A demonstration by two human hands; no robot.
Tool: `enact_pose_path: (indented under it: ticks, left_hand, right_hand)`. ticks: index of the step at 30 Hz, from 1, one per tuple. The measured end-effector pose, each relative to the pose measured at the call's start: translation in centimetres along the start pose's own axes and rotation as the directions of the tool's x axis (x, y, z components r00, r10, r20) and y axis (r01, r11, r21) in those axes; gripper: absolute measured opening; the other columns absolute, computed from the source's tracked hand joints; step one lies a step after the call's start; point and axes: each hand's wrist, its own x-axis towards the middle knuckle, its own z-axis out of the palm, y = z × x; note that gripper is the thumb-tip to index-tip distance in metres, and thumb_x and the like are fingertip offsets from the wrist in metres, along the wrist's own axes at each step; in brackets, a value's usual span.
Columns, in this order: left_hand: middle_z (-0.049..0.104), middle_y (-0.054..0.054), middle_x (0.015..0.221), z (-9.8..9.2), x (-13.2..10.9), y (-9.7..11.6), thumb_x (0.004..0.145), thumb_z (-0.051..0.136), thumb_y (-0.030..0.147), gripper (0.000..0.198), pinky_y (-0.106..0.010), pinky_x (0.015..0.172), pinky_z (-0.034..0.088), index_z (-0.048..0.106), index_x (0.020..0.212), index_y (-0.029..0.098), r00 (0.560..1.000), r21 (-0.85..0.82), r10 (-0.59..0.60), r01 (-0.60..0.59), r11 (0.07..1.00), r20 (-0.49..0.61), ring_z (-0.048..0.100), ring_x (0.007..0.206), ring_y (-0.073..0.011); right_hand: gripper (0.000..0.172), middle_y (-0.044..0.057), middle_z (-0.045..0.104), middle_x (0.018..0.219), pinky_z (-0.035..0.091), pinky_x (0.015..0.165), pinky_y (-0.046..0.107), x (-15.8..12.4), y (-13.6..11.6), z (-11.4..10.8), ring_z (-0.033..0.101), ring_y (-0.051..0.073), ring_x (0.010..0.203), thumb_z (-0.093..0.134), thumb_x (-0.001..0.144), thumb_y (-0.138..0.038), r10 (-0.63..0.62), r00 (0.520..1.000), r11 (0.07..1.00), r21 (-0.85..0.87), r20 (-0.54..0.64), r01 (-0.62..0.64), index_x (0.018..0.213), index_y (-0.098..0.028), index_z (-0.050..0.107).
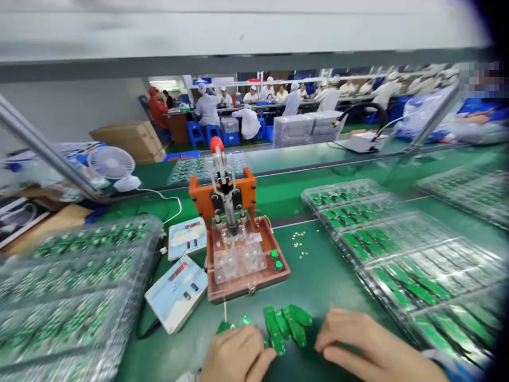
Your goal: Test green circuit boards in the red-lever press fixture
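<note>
The left grip (237, 353) curls against the left end of the green circuit boards (284, 324), its hold hidden. The boards lie long axes near-far on the desk (330, 276); the right grip (377, 345), loosely open, holds nothing just beside them.

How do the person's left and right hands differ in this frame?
The left hand lies over the near end of the loose green circuit boards, while the right hand is to their right, above the green mat. The left hand's fingers curl under, whereas the right hand's fingers reach toward the boards. Both hands are bare, low in the view, and neither clearly grips anything.
</note>
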Motion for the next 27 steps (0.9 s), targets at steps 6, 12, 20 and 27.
enact_pose_path:
  ticks: [6, 12, 20, 27]
  left_hand:
    - [0.072, -0.004, 0.091, -3.8, -1.0, -1.0, 0.100, 0.055, 0.018, 0.013, -0.021, 0.078, 0.057, 0.065, 0.091, 0.019, 0.965, -0.089, -0.199, 0.186, 0.978, -0.168, 0.070, 0.086, -0.0135]
    - [0.074, -0.007, 0.114, -4.8, -5.2, -3.2, 0.093, 0.066, 0.019, 0.012, -0.041, 0.098, 0.059, 0.072, 0.102, 0.023, 0.963, -0.051, -0.268, 0.267, 0.962, -0.009, 0.064, 0.117, -0.0234]
    - [0.066, -0.006, 0.135, -5.4, -5.3, -3.3, 0.083, 0.059, 0.008, 0.040, -0.051, 0.108, 0.051, 0.069, 0.117, 0.025, 0.927, -0.079, -0.322, 0.342, 0.936, 0.190, 0.054, 0.132, -0.0271]
    - [0.069, -0.005, 0.130, -4.8, -5.4, -3.8, 0.083, 0.059, 0.011, 0.032, -0.050, 0.105, 0.051, 0.068, 0.111, 0.025, 0.909, -0.113, -0.366, 0.392, 0.913, 0.198, 0.057, 0.127, -0.0272]
  right_hand:
    - [0.021, 0.008, 0.073, 0.111, 0.054, 0.099, 0.040, 3.5, 5.0, 3.6, 0.066, 0.026, 0.111, 0.060, 0.099, -0.042, -0.060, 0.984, 0.990, 0.116, -0.170, 0.080, 0.105, -0.028, 0.075]
    - [0.058, 0.005, 0.058, 0.145, 0.046, 0.114, 0.047, 3.1, 7.0, 1.0, 0.055, 0.028, 0.135, 0.062, 0.081, -0.016, 0.010, 1.000, 1.000, 0.029, -0.006, -0.010, 0.136, -0.037, 0.062]
    - [0.066, 0.007, 0.058, 0.140, 0.054, 0.103, 0.037, 4.0, 6.3, 0.3, 0.060, 0.027, 0.129, 0.057, 0.074, -0.011, 0.071, 0.986, 0.997, -0.036, 0.149, -0.066, 0.134, -0.037, 0.062]
    - [0.047, 0.004, 0.058, 0.136, 0.047, 0.111, 0.039, 4.7, 5.6, 0.2, 0.057, 0.025, 0.129, 0.060, 0.083, -0.019, 0.107, 0.975, 0.994, -0.028, 0.194, -0.103, 0.126, -0.037, 0.064]
